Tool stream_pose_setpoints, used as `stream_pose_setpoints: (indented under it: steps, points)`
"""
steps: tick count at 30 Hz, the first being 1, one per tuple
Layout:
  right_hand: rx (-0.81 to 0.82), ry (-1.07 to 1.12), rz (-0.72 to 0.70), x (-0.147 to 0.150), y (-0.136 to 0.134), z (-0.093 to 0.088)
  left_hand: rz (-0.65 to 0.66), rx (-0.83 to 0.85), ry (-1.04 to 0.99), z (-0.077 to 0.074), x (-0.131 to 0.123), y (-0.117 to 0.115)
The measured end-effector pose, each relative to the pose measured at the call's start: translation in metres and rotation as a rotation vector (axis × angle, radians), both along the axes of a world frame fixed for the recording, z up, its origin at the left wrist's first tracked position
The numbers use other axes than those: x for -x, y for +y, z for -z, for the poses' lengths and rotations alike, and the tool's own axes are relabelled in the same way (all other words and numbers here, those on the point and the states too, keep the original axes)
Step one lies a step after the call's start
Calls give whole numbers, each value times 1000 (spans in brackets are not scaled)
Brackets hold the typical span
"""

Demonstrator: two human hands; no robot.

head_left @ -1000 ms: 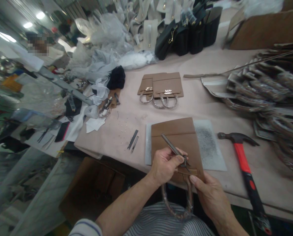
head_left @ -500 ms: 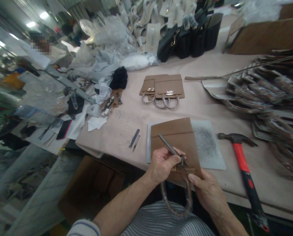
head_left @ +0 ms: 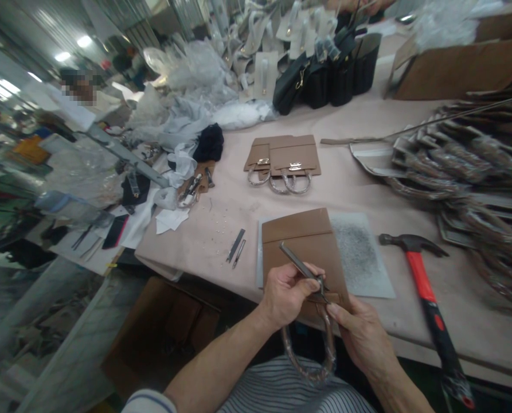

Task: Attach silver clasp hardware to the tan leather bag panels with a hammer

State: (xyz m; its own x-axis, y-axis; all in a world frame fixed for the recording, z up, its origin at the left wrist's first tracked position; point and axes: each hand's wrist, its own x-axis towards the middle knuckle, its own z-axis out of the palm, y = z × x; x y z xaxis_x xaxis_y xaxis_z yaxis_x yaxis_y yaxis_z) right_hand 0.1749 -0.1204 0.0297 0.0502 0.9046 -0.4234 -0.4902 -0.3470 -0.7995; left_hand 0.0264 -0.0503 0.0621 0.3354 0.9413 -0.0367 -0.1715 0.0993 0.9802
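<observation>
Two bare hands at work: the left hand (head_left: 285, 295) has its fingers pinched around a slim metal tool (head_left: 296, 261), and the right hand (head_left: 365, 328) has thumb and fingers clamped on a brown panel (head_left: 299, 229), near the base of its plastic-wrapped handle (head_left: 329, 337). Only a small change from half a second ago: the tool tip sits a bit closer to the right thumb, at the strip (head_left: 333, 297) across the panel. I'd guess the fiddly bit at that strip isn't done yet. Can't make out exactly what the tip touches, tbh. The panel is partly over a grey board (head_left: 359, 246), handle hanging past the counter (head_left: 195, 246) edge. Hammer (head_left: 419, 272) off to the right, two small tools (head_left: 235, 245) left, more brown panels (head_left: 296, 150) further back.
</observation>
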Motion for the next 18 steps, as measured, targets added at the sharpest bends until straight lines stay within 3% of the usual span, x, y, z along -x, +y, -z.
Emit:
stream_pose_setpoints:
  steps: [7, 13, 18]
  points:
    - [19, 26, 34, 1, 3, -2, -82, -394, 136, -1, -5, -8]
    - [18, 14, 47, 6, 6, -1, -134, -257, 142, -1, -7, -6]
    - [33, -29, 29, 4, 10, 0, -147, -436, 189, -3, -5, -4]
